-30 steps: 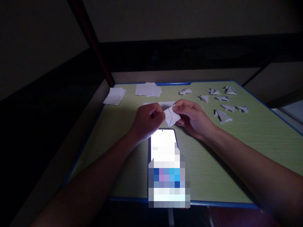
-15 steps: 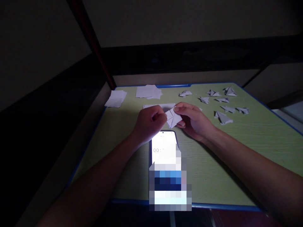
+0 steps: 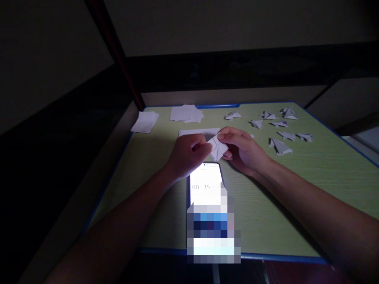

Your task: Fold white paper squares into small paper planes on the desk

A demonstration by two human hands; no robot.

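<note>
A small white paper piece [image 3: 218, 146], part folded with creases showing, is held just above the green table [image 3: 310, 185] between both hands. My left hand [image 3: 188, 154] pinches its left edge with closed fingers. My right hand [image 3: 244, 150] grips its right side, thumb on top. A lit phone [image 3: 207, 189] lies on the table directly below the hands, showing a timer. A flat white sheet [image 3: 198, 132] lies behind the hands.
Two stacks of white paper sheets [image 3: 145, 121] [image 3: 186, 113] lie at the table's far left. Several folded paper shapes [image 3: 280, 146] are scattered at the far right. The table has a blue rim [image 3: 275, 257]. A dark red post [image 3: 118, 55] rises behind; the room is dim.
The paper piece has been turned and pressed slightly smaller between the fingers. Both hands stay nearly in place. The phone's timer has run on.
</note>
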